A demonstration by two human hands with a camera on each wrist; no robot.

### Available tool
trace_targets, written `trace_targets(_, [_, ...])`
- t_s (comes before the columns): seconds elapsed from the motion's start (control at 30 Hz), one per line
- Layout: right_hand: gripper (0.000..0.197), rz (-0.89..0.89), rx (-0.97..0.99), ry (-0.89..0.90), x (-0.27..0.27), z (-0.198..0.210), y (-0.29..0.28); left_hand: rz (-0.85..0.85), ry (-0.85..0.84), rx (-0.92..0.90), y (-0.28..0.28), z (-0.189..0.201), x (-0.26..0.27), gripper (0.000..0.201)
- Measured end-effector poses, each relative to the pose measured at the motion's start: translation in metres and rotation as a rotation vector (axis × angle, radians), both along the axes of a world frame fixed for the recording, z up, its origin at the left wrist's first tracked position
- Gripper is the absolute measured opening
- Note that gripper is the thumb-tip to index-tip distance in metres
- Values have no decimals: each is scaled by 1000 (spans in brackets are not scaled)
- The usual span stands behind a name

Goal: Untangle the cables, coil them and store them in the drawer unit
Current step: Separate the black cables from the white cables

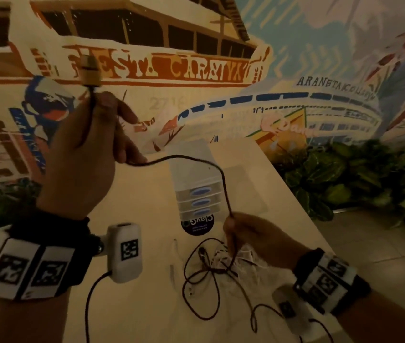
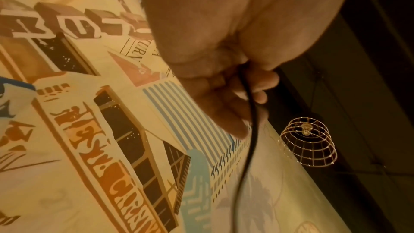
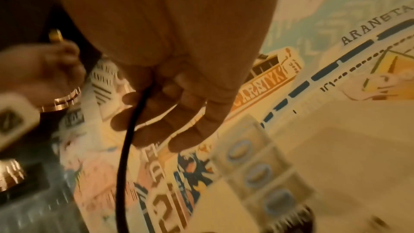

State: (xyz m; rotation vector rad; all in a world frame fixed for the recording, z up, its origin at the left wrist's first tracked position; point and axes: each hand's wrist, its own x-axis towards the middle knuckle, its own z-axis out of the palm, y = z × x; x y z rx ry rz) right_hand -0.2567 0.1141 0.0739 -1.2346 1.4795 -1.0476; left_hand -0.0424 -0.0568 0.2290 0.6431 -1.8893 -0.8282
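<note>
The cable [image 1: 222, 179] was dark, its plug [image 1: 90, 70] yellowish. The clear drawer unit [image 1: 196, 179] had blue oval handles [image 1: 200, 191].

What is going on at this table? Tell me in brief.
A person is working a dark cable loose from a tangle of dark and white cables on the table. The left hand holds it up near its plug end; the right hand pinches it lower down, just above the tangle. The small drawer unit behind shows all three drawers shut. Nothing is coiled yet.
</note>
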Motion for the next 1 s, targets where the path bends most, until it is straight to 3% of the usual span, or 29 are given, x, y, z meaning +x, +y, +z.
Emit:
trace_targets(0.13, [45, -79, -268, 80, -1, 58, -15, -179, -170, -55, 36, -3, -21, 27])
trace_targets(0.3, [41, 11, -335, 85, 7, 103, -26, -260, -427, -254, 48, -24, -41, 37])
trace_targets(0.43, [42, 42, -295, 49, 10, 107, -29, -270, -464, -213, 46, -31, -37, 35])
trace_targets(0.57, [39, 105, -280, 79, 5, 92, -26, -117, -607, -443, 37, -37, -32, 36])
trace_targets(0.67, [31, 151, -230, 180, 2, 70, -24, -58, -573, -474, 31, -39, -28, 32])
trace_targets(0.73, [12, 147, -254, 329, 1, 50, -23, -19, -490, -466, 27, -36, -24, 33])
trace_targets(0.83, [40, 43, -317, 390, -2, 27, -24, 83, -439, -493, 20, -34, -21, 36])
trace_targets(1.0, [30, 2, -222, 315, -9, 23, -20, 214, -336, -406, 15, -30, -17, 33])
